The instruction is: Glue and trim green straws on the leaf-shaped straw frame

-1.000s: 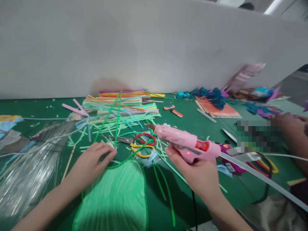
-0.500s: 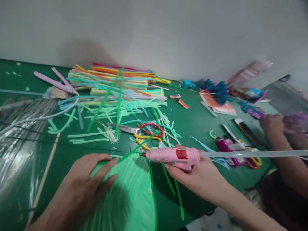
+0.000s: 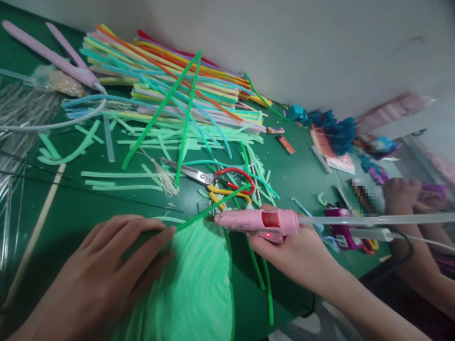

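My left hand (image 3: 106, 265) lies flat, fingers stretched out, pressing on a light green fan-shaped piece (image 3: 195, 289) edged with a dark green strip on the green table (image 3: 298, 170). My right hand (image 3: 295, 251) is closed round a pink hot glue gun (image 3: 259, 221), its red light on and a clear glue stick (image 3: 373, 219) sticking out behind. The gun's nozzle touches the piece's upper edge, just right of my left fingertips.
Scissors with red and yellow handles (image 3: 220, 182) lie just beyond the nozzle. A stack of coloured strips (image 3: 170, 80) and green offcuts cover the far table. Pink tongs (image 3: 53, 57) lie far left. Another person's hands (image 3: 401, 196) work at the right, near blue material (image 3: 337, 128).
The view has dropped closer to the table. My right hand brought the glue gun down and left until its nozzle met the green piece's edge. My left hand spread flatter over the piece.
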The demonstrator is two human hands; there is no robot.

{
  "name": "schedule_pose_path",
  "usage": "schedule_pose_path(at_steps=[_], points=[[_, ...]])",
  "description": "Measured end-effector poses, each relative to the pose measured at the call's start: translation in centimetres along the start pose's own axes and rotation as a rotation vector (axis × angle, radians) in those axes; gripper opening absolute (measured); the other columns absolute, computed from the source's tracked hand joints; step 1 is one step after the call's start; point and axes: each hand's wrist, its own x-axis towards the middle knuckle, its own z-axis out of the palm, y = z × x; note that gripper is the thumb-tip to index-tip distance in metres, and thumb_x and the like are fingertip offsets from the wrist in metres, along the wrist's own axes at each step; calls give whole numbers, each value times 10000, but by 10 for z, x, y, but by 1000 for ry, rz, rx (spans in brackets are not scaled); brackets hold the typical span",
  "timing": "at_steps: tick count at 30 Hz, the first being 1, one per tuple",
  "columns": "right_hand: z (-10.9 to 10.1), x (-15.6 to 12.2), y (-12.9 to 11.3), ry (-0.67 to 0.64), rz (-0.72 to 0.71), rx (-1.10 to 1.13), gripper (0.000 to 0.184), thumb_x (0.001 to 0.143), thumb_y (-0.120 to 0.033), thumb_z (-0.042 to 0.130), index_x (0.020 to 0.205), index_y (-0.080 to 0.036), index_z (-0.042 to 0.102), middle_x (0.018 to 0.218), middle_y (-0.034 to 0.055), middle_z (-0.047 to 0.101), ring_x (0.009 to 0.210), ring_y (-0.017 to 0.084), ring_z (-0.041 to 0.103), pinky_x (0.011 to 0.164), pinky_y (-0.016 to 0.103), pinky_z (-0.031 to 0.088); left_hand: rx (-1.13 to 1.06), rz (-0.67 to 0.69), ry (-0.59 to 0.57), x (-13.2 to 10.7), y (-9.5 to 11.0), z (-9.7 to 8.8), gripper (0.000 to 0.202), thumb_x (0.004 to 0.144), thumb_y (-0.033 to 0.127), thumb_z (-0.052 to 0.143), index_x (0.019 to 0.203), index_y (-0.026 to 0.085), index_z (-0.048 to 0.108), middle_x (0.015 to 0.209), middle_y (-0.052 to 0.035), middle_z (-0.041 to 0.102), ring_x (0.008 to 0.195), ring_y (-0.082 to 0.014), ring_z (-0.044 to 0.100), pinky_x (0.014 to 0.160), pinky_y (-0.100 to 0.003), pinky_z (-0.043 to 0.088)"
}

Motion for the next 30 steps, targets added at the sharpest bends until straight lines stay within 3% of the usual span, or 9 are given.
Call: schedule_pose_path(at_steps=[3, 9, 20, 30], points=[[2, 1, 1, 44, -37, -56, 160, 699, -173, 543, 603, -239, 433, 545, -62, 484, 503, 104, 470, 525, 243, 371, -10, -2, 2, -1, 0, -1, 243, 1023, 310, 507, 1181, 203, 658, 1124, -83, 689, 1060, -280, 607, 873, -456, 485], [6, 3, 3, 39, -76, -93, 181, 704, -181, 511, 605, -238, 371, 546, -72, 414, 490, 92, 413, 503, 244, 320, -21, -37, 10, -3, 0, -3, 239, 1016, 315, 511, 1182, 250, 671, 1107, -57, 709, 1041, -267, 636, 858, -451, 512], [6, 3, 2, 10, -2, -52, 164, 703, -200, 510, 619, -244, 376, 551, -67, 421, 495, 99, 414, 497, 250, 331, -18, -13, -1, 0, 1, -3, 216, 1013, 278, 529, 1167, 207, 662, 1124, -78, 676, 1051, -268, 608, 869, -441, 482], [5, 2, 4, 44, -52, -165, 172, 709, -202, 501, 625, -240, 356, 569, -58, 466, 523, 107, 463, 528, 248, 347, -54, -71, 19, -4, 2, -1, 249, 1026, 339, 488, 1155, 234, 674, 1126, -52, 678, 1050, -281, 615, 903, -455, 462]])
